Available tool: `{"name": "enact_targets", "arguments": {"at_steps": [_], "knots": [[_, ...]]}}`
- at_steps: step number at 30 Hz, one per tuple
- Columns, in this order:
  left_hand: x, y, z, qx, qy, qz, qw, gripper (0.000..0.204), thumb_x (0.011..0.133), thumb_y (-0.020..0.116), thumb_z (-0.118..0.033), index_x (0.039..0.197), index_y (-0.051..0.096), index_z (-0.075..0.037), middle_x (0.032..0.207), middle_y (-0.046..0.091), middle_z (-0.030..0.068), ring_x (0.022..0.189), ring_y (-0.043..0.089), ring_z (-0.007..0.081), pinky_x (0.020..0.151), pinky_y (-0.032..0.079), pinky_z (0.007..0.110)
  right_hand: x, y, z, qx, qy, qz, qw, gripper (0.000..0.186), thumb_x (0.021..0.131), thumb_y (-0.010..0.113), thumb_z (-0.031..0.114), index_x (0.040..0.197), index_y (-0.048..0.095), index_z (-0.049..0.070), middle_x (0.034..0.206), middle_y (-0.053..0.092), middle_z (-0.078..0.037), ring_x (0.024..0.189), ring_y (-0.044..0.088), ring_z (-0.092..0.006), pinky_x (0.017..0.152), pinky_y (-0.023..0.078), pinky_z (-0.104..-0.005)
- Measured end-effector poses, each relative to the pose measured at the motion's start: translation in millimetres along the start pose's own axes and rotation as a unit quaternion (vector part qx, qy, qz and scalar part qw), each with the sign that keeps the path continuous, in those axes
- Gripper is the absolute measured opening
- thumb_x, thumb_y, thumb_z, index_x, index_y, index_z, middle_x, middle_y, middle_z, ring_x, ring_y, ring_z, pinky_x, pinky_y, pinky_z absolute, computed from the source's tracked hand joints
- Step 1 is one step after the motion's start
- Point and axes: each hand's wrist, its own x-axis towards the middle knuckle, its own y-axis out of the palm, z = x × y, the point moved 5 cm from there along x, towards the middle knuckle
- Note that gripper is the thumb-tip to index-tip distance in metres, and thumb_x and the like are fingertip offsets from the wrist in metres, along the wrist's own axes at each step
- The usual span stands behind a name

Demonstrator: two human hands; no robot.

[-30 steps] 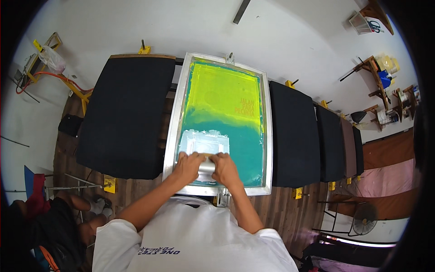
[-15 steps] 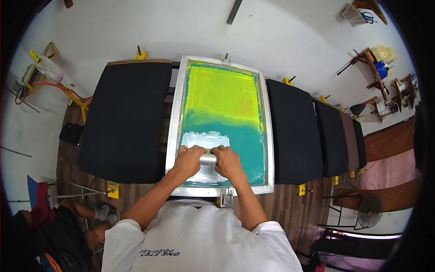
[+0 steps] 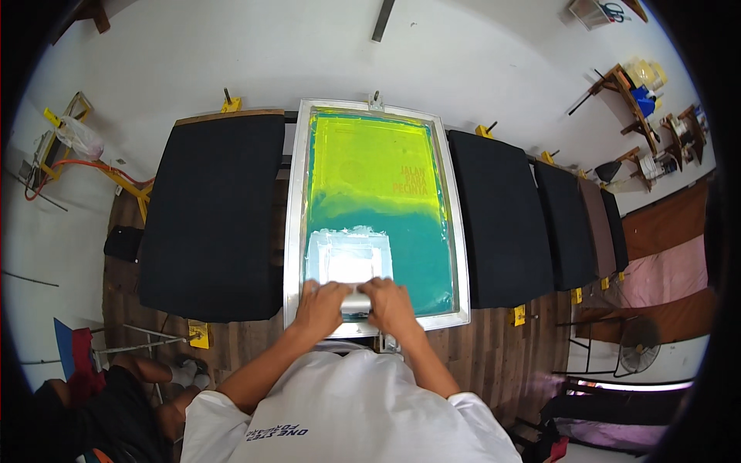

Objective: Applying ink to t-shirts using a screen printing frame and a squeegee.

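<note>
A screen-printing screen [image 3: 295, 224] with a silver metal frame lies in front of me, its mesh yellow-green at the far part and teal nearer. White ink [image 3: 351, 258] covers a rectangular patch at the near left of the mesh. My left hand [image 3: 318, 310] and my right hand [image 3: 390, 305] are wrapped side by side round the metal handle of a squeegee [image 3: 356, 301], close to the frame's near edge. Its blade is mostly hidden by my hands and the handle.
Black padded printing boards stand on the left [image 3: 212, 216] and right [image 3: 502, 220], with more in a row beyond. Yellow metal brackets [image 3: 199, 333] stick out at their ends. A seated person's legs [image 3: 147, 370] are at the lower left; a fan [image 3: 639, 345] stands at the right.
Both hands have drawn the squeegee toward me, down the screen to its near edge. More of the white ink patch shows behind it. The view has shifted slightly.
</note>
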Motion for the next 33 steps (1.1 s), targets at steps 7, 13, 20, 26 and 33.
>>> {"name": "enact_targets", "arguments": {"at_steps": [7,13,20,26,33], "knots": [[68.1,-14.3,13.7,0.011,0.023,-0.066,0.997,0.039,0.075,0.061,0.006,0.111,0.067,-0.006,0.107,0.068,0.0129,0.104,0.062,0.0285,0.098,0.032,0.048,56.7,-18.7,-28.9,-0.013,0.031,-0.063,0.997,0.043,0.067,0.068,-0.001,0.108,0.07,0.013,0.108,0.066,-0.008,0.101,0.061,-0.0329,0.081,0.049,-0.0494],[84.5,-16.3,13.6,0.001,0.029,-0.052,0.998,0.035,0.077,0.061,0.005,0.109,0.067,-0.007,0.1,0.068,0.014,0.098,0.063,0.0307,0.098,0.032,0.048,70.9,-23.6,-43.2,-0.003,0.044,-0.033,0.998,0.039,0.07,0.07,0.003,0.108,0.069,0.013,0.106,0.065,-0.008,0.104,0.06,-0.0311,0.083,0.047,-0.0506],[104.6,-4.3,19.2,0.021,0.022,-0.027,0.999,0.031,0.076,0.061,0.005,0.103,0.07,-0.008,0.096,0.068,0.0156,0.092,0.065,0.0318,0.095,0.032,0.045,79.2,-10.9,-63.9,0.017,0.056,-0.045,0.997,0.036,0.069,0.072,0.004,0.104,0.07,0.011,0.102,0.065,-0.012,0.101,0.062,-0.0343,0.083,0.051,-0.0514],[92.2,4.2,8.6,0.05,0.008,0.048,0.998,0.038,0.072,0.061,0.009,0.105,0.069,-0.008,0.1,0.068,0.0137,0.095,0.062,0.0303,0.09,0.032,0.042,54.5,5.3,-64.4,0.035,0.025,-0.083,0.996,0.04,0.062,0.076,0.007,0.101,0.068,0.006,0.096,0.065,-0.017,0.092,0.062,-0.0374,0.08,0.053,-0.0471],[26.2,27.4,-8.7,0.026,0.059,0.088,0.994,0.037,0.071,0.063,0.007,0.105,0.069,-0.006,0.102,0.068,0.0108,0.1,0.064,0.0256,0.094,0.032,0.044,-24.9,17.5,-24.9,0.057,0.076,-0.044,0.994,0.044,0.061,0.071,0.001,0.104,0.067,0.002,0.095,0.064,-0.021,0.092,0.06,-0.0394,0.079,0.052,-0.0482]]}}
